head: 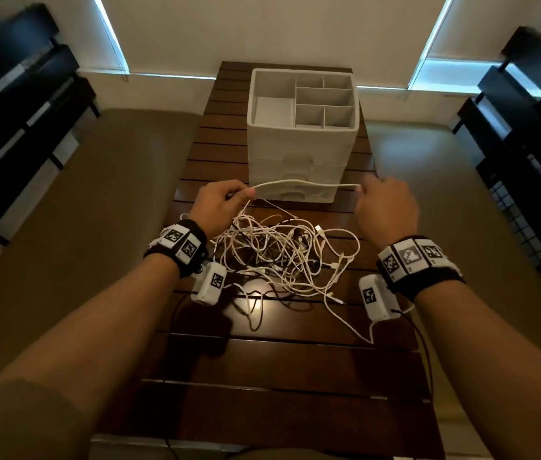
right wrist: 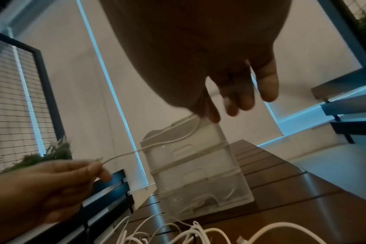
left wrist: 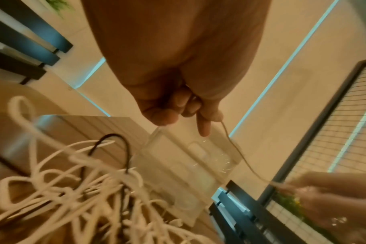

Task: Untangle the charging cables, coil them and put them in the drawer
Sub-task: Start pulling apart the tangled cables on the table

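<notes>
Head view: left hand [head: 221, 202] and right hand [head: 387, 207] each pinch one white cable [head: 305, 184], stretched crosswise between them, above the tangled cables [head: 282, 257] on the slatted table [head: 279, 366]; the drawer unit [head: 302, 127] stands beyond, drawers closed.

Left wrist view: thumb and fingers [left wrist: 211, 113] pinch the strand.

Right wrist view: fingertips [right wrist: 211, 115] nip the cable's end.

You're in a home-type room: slatted wooden table [head: 295, 366], plain walls with closed roller blinds [head: 279, 28] leaking daylight at the edges, dark slatted chairs [head: 13, 94] either side, potted greenery [right wrist: 44, 155] nearby.
</notes>
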{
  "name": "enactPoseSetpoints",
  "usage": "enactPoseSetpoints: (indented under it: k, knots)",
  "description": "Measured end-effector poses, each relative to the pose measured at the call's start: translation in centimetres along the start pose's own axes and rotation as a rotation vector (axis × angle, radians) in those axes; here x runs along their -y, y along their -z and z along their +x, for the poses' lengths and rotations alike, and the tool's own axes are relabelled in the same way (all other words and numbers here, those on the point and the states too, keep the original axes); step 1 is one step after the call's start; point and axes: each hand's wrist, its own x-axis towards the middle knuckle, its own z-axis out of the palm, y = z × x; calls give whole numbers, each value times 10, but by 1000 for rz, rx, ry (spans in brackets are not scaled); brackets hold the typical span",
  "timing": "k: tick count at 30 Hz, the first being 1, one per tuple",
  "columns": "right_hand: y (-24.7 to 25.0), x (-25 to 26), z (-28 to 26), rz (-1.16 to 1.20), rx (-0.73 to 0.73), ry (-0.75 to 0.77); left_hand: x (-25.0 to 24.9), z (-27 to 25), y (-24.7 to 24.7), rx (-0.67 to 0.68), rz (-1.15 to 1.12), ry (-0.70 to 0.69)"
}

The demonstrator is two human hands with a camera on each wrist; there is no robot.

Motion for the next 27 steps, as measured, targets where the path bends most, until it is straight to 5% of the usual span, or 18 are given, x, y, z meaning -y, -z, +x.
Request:
enactPoseSetpoints:
  k: [3, 6, 9, 13, 18, 27]
  knots:
    - [-8, 22, -10, 20, 36, 219, -28, -2, -1, 132, 28, -75]
    - [-22, 49, -19, 254, 252, 453, -54, -12, -6, 219, -50, -121]
    - [-37, 60, -29, 574, 228, 434, -67, -24, -11, 100, -388, -90]
    - [-41, 67, -44, 671, 121, 414, -64, -36, -16, 52, -948, 83]
    - [-40, 76, -51, 606, 164, 508, -72, -44, -32, 39, -961, 171]
    - [-25, 78, -73, 369, 180, 623, -81, -56, -26, -23, -1342, 299]
